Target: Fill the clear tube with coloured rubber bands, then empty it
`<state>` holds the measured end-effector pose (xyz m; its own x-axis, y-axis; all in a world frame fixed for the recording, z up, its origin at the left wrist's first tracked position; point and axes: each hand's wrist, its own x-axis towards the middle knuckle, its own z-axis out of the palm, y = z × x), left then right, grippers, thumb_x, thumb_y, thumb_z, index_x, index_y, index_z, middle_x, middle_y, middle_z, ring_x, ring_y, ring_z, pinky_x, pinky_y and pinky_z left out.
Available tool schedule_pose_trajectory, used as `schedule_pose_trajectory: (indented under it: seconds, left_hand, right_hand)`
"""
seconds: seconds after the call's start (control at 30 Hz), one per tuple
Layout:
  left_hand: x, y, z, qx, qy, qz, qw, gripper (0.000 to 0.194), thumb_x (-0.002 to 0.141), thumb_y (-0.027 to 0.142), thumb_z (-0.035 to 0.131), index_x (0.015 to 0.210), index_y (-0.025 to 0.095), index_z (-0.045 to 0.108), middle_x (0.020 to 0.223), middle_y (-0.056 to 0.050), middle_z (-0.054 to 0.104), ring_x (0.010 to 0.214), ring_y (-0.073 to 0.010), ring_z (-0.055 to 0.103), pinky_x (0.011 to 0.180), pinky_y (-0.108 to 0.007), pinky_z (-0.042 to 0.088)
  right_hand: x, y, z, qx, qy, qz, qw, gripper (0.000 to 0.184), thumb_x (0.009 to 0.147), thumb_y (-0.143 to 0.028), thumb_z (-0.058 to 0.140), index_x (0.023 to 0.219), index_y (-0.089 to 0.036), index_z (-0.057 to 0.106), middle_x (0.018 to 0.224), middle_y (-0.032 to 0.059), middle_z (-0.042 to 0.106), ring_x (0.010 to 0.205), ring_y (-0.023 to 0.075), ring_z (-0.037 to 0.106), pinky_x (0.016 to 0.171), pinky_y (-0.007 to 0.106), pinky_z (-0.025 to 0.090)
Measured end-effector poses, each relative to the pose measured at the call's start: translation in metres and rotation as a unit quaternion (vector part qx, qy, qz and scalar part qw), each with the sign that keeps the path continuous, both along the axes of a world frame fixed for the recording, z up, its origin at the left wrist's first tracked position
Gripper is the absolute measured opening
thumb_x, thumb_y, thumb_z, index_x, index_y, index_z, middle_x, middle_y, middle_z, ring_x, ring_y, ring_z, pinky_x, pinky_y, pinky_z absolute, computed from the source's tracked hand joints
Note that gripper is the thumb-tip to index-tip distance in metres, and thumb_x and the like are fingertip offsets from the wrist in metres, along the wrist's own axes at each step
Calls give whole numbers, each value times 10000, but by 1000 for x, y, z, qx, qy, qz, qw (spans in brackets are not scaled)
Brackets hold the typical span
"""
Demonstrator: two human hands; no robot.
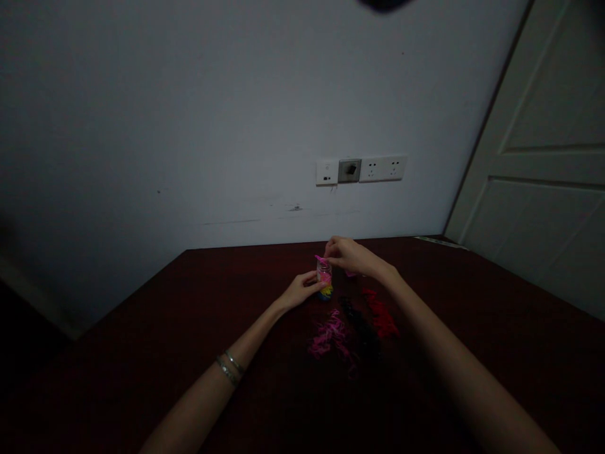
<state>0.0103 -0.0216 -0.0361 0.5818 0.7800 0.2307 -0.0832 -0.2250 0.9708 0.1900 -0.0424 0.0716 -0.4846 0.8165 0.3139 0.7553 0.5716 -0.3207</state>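
From my remote seat, head view, dim light. Biggest first: pale wall (236, 113) across the back, scuffed low down. Dark red table (170, 296) up against it. Panelled door (543, 161) on the right side.

Two bare arms reach in from the near edge. My right hand (348, 255) is bent over the mouth of a small clear jar (324, 277), thumb and fingertips pinching pink strands (321, 259) there. My left hand (299, 291) grasps the jar's side, thumb in front, fingers partly hidden.

Socket strip (384, 169) on the wall, above and beyond the hands. Three loose piles near side of the jar: black (363, 329) in the middle, pink (329, 337) to its left, red (380, 315) to its right, just beside my right forearm.

Jar is upright between my hands, toward the table's far side; layers inside read pink, yellow, blue going down. Smallest: two bracelets (227, 371) on my left forearm, and a pink scrap (350, 273) partly hidden below my right wrist.
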Motion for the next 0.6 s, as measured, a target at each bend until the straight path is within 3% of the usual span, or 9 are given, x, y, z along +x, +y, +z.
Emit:
schedule_pose_trajectory:
  seconds: [0.37, 0.6]
  left_hand:
    - [-1, 2, -3, -7, 6, 7, 1000, 438, 673, 353, 687, 1046, 136, 614, 1117, -100, 615, 1034, -239, 559, 933, -367, 404]
    - [-1, 3, -5, -1, -2, -4, 1000, 438, 697, 341, 671, 1068, 120, 597, 1135, -109, 605, 1031, -224, 563, 945, -373, 395]
  right_hand:
    - [4, 4, -2, -47, 21, 12, 999, 226, 790, -299, 530, 774, -135, 686, 791, 73, 631, 685, 146, 550, 659, 260, 424]
    - [9, 3, 3, -9, 46, 30, 998, 211, 795, -277, 523, 780, -150, 691, 901, 89, 622, 757, 155, 566, 709, 271, 432]
